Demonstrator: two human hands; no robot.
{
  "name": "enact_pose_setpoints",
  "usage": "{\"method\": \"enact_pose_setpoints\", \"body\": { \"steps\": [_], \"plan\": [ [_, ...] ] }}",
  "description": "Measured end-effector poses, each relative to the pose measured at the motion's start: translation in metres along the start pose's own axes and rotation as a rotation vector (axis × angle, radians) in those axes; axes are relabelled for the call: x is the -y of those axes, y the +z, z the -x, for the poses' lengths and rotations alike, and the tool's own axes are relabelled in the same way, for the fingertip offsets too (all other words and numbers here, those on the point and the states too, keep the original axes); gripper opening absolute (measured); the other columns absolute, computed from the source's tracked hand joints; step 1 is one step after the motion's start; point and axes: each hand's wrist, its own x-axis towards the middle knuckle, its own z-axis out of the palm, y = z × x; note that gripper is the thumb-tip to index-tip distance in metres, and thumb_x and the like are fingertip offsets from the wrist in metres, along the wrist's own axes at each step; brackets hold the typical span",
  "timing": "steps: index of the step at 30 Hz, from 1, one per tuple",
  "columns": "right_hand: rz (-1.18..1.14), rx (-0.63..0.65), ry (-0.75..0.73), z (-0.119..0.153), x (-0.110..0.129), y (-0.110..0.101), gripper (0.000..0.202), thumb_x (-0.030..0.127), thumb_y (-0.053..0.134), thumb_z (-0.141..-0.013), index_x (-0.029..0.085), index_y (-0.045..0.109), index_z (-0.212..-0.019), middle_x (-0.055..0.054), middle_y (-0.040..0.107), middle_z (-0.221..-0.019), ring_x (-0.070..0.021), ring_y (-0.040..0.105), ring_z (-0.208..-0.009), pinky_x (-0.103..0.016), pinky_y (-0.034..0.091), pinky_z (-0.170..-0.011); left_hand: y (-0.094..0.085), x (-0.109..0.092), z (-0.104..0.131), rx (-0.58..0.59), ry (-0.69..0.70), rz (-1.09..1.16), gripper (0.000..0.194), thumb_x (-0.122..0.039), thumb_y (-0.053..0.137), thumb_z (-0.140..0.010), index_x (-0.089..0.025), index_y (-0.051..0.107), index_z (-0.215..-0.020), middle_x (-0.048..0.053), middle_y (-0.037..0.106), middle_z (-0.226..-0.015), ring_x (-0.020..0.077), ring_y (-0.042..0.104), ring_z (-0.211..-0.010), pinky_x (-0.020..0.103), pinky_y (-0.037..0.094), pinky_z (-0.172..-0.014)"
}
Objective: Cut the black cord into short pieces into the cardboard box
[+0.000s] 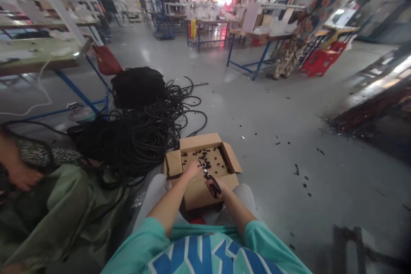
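Note:
My right hand (pixel 214 187) is closed around the black handles of a pair of scissors (pixel 209 177). Their blades point forward and left over an open cardboard box (pixel 205 141) between my knees. Beside the blade tips is my left hand (pixel 192 168), its fingers pinched together; what they hold, if anything, is too small to make out. Several small black pieces (pixel 205 163) lie scattered on the bottom of the box. A black strip (pixel 167 168) runs down the box's left flap towards my left forearm.
Left of the box spreads a tangled heap of black cord (pixel 144 132), with a black bundle (pixel 139 87) behind it. Another person's hand (pixel 24 176) shows at the far left. Black scraps (pixel 296 170) dot the floor at right. A person stands near a blue-legged table (pixel 253 36) and red crates (pixel 321 61).

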Motion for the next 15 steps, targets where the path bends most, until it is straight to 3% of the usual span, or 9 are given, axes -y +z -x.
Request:
{"method": "enact_pose_setpoints", "body": {
  "steps": [6, 9, 12, 15],
  "plan": [
    [0.256, -0.144, -0.039, -0.008, 0.007, 0.023, 0.022, 0.011, 0.052, -0.053, 0.02, 0.044, -0.071, 0.01, 0.035, -0.034, -0.0054, 0.03, -0.026, -0.015, 0.018, -0.027, -0.006, 0.013, 0.009, -0.031, -0.113, -0.076, 0.027, -0.026, 0.043, -0.073, -0.018, 0.065, -0.087, 0.014, 0.063, -0.092, 0.0255, 0.057, -0.088, 0.033, 0.042, -0.07],
    [0.381, -0.153, -0.074, -0.01, 0.009, 0.031, 0.015, 0.01, 0.051, -0.053, 0.019, 0.043, -0.061, 0.009, 0.035, -0.033, -0.0057, 0.029, -0.025, -0.016, 0.016, -0.026, -0.011, 0.016, 0.013, -0.035, -0.144, -0.106, 0.029, -0.025, 0.041, -0.074, -0.017, 0.064, -0.089, 0.015, 0.063, -0.094, 0.0262, 0.057, -0.089, 0.033, 0.042, -0.07],
    [0.49, -0.154, -0.101, -0.014, 0.01, 0.037, 0.013, 0.007, 0.051, -0.052, 0.017, 0.043, -0.056, 0.008, 0.037, -0.033, -0.0054, 0.03, -0.025, -0.016, 0.018, -0.027, -0.017, 0.014, 0.018, 0.002, -0.193, -0.14, 0.03, -0.022, 0.042, -0.074, -0.013, 0.064, -0.091, 0.017, 0.062, -0.096, 0.0258, 0.057, -0.091, 0.032, 0.043, -0.072],
    [0.581, -0.231, -0.122, -0.022, 0.01, 0.033, 0.014, 0.004, 0.051, -0.052, 0.016, 0.044, -0.05, 0.006, 0.036, -0.032, -0.0058, 0.031, -0.026, -0.017, 0.019, -0.028, -0.02, 0.008, 0.025, 0.017, -0.195, -0.196, 0.03, -0.02, 0.043, -0.073, -0.011, 0.063, -0.093, 0.017, 0.062, -0.097, 0.0249, 0.056, -0.092, 0.031, 0.042, -0.073]
  ]
}}
